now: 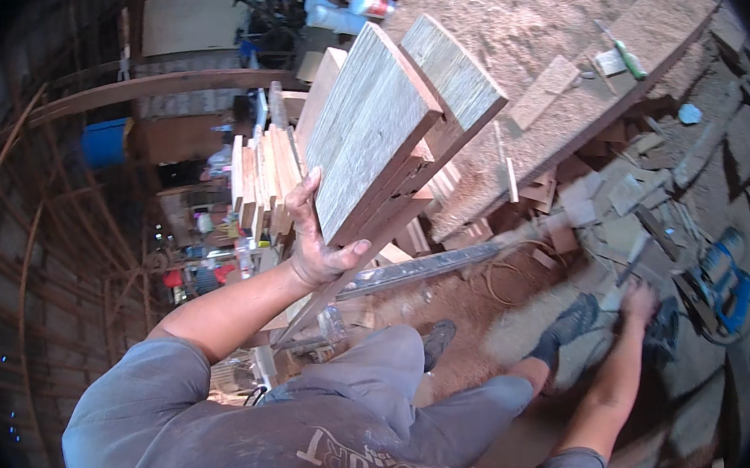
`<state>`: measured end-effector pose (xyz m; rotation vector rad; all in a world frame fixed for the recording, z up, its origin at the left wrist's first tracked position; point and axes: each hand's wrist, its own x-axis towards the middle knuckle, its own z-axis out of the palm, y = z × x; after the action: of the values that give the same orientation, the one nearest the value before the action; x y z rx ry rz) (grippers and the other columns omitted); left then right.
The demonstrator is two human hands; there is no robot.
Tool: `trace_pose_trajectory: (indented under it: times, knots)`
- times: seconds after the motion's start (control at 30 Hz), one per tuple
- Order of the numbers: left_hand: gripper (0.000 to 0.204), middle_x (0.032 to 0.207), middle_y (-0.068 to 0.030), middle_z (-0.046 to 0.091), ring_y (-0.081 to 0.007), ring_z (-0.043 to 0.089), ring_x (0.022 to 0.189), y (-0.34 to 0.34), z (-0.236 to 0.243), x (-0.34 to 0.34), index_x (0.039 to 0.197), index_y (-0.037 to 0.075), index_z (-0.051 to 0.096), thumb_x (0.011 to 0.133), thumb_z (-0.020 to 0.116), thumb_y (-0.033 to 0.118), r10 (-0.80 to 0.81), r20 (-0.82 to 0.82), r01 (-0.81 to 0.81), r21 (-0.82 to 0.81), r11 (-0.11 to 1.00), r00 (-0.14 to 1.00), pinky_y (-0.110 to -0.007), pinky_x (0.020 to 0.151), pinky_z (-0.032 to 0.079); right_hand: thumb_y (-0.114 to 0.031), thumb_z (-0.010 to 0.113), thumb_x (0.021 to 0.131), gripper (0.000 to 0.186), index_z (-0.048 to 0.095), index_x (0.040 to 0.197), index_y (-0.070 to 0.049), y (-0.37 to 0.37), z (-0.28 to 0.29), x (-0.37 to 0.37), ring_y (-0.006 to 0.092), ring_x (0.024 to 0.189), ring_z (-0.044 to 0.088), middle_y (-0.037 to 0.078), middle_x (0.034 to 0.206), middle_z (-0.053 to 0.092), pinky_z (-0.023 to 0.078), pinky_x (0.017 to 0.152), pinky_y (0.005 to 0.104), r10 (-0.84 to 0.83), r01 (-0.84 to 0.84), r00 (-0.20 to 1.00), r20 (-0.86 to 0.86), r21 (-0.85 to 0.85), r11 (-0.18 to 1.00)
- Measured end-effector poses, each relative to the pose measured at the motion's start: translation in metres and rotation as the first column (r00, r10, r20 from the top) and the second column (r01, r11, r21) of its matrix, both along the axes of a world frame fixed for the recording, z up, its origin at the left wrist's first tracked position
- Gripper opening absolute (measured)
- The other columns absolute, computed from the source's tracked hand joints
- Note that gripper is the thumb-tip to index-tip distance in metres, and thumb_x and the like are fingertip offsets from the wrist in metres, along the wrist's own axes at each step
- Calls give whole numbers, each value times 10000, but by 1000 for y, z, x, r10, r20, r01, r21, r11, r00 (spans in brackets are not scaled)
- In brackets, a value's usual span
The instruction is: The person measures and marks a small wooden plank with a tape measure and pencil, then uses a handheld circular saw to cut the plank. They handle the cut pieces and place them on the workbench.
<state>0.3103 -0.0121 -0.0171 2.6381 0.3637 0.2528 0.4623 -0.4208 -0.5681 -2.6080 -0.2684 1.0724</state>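
My left hand (321,251) grips the near lower edge of a thick wooden board (373,112) with a grey, weathered face, thumb on one side and fingers on the other. The board stands tilted up, and a second grey-faced board (454,70) sticks out behind it. Whether the two are joined or only stacked, I cannot tell. Low on the right, my right hand (639,302) reaches down among wood offcuts (652,261) on the ground. Its fingers are blurred and partly hidden, and a piece of wood lies right by them.
A long sawdust-covered plank bench (575,127) runs across the upper right, bearing a loose wood block (545,90). A blue power tool (727,286) rests on the ground at far right. More upright boards (263,174) stand left of the held one. Scraps surround my feet.
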Motion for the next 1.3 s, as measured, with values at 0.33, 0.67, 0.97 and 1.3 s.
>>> trace_pose_trajectory:
  times: [0.33, 0.67, 0.97, 1.3]
  knots:
    - [1194, 1606, -205, 338, -352, 376, 1516, -3, -9, 29, 1651, 130, 134, 816, 923, 452, 50, 20, -44, -233, 971, 999, -540, 1262, 319, -191, 536, 1052, 395, 635, 1352, 46, -63, -154, -57, 504, 1322, 632, 304, 1433, 648, 529, 1072, 566, -384, 383, 923, 3, -54, 922]
    - [1117, 1565, -195, 382, -334, 414, 1505, 0, -3, 27, 1633, 155, 202, 831, 966, 302, -115, 24, 115, -15, 993, 993, -520, 1261, 343, -178, 642, 922, 842, 365, 1717, -206, -119, 23, -120, 508, 1236, 662, 346, 1348, 666, 518, 1052, 552, -603, 578, 733, 315, 181, 796]
    - [1077, 1387, -221, 564, -421, 561, 1322, 1, -14, 52, 1529, 108, 426, 699, 1020, 452, -104, 165, 95, 60, 994, 981, -523, 1147, 476, -289, 745, 888, 557, 670, 1311, 67, -36, 235, -151, 483, 1153, 722, 314, 1202, 744, 537, 1033, 547, -947, 889, 173, 271, 371, 268]
    - [1027, 1353, -204, 569, -422, 542, 1265, -11, -4, 54, 1533, 220, 437, 738, 965, 599, -53, 167, 36, 104, 994, 985, -573, 1149, 412, -157, 688, 920, 419, 668, 1284, 50, -3, 325, -187, 280, 838, 730, 168, 995, 741, 562, 754, 415, -946, 767, 324, 34, 576, 283]
